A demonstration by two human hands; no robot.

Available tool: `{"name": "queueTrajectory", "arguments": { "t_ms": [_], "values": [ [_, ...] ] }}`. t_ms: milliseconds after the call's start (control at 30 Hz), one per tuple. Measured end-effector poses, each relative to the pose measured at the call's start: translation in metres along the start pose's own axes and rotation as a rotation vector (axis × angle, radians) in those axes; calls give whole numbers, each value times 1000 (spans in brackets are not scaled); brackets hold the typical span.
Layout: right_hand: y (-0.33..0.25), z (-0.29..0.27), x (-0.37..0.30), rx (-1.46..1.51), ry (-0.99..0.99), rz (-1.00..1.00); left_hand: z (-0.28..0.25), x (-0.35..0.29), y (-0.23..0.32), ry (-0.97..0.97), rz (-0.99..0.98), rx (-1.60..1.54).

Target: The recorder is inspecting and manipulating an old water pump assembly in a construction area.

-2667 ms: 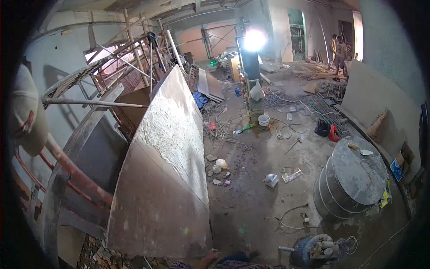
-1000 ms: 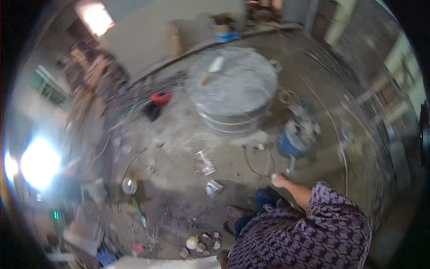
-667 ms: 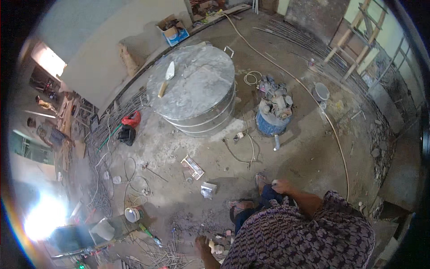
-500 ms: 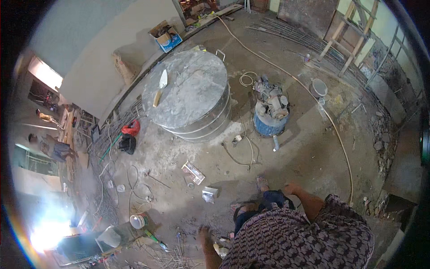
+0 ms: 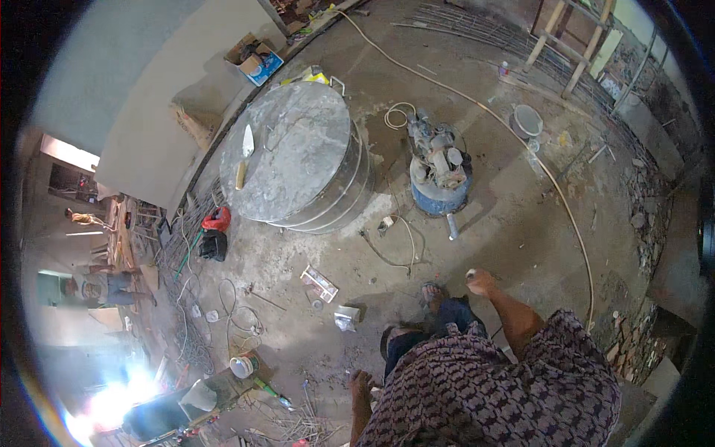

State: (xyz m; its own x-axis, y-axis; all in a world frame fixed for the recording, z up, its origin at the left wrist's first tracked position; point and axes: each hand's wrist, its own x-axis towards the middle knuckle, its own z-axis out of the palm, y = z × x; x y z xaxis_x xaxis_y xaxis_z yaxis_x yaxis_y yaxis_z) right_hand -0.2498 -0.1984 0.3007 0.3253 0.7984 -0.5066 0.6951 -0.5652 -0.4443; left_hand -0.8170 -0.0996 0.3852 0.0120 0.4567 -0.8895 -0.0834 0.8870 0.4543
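My right hand [image 5: 481, 282] hangs in front of my body over the floor, its fingers curled in. A small pale spot shows at its fingertips, too small to name. Lower and further left, my left hand [image 5: 360, 381] hangs beside my leg with bent fingers, partly hidden, and nothing visible in it. Nearest to it on the floor is a small whitish box [image 5: 347, 317]. A flat printed carton [image 5: 319, 284] lies just beyond. Further off stands a large round metal tank [image 5: 328, 201], with a trowel [image 5: 244, 153] on its grey top.
A blue machine with a grey motor [image 5: 439, 175] stands ahead, near a long hose [image 5: 491, 113]. At right is a grey bucket [image 5: 526, 121]. A white bucket [image 5: 243, 365], loose cables and rods lie left. Bright glare [image 5: 119, 398] and a person [image 5: 112, 288] appear far left.
The view has shifted, so the tank and machine sit further left. My right hand has risen slightly away from my body with fingers curled. My left hand has come closer to my leg.
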Motion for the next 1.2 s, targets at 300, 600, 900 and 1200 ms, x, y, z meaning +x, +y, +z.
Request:
{"name": "queueTrajectory", "arguments": {
  "t_ms": [300,600,900,1200],
  "values": [
    [-15,-8,-21,-79,139,11,0,13,28,-120,103,43],
    [-56,15,-69,225,53,523,7,13,62,59,160,196],
    [-51,10,-69,286,-158,480,-14,11,48,-12,127,184],
    [-56,28,-73,122,-83,495,-12,22,52,-25,117,201]
  ]
}}
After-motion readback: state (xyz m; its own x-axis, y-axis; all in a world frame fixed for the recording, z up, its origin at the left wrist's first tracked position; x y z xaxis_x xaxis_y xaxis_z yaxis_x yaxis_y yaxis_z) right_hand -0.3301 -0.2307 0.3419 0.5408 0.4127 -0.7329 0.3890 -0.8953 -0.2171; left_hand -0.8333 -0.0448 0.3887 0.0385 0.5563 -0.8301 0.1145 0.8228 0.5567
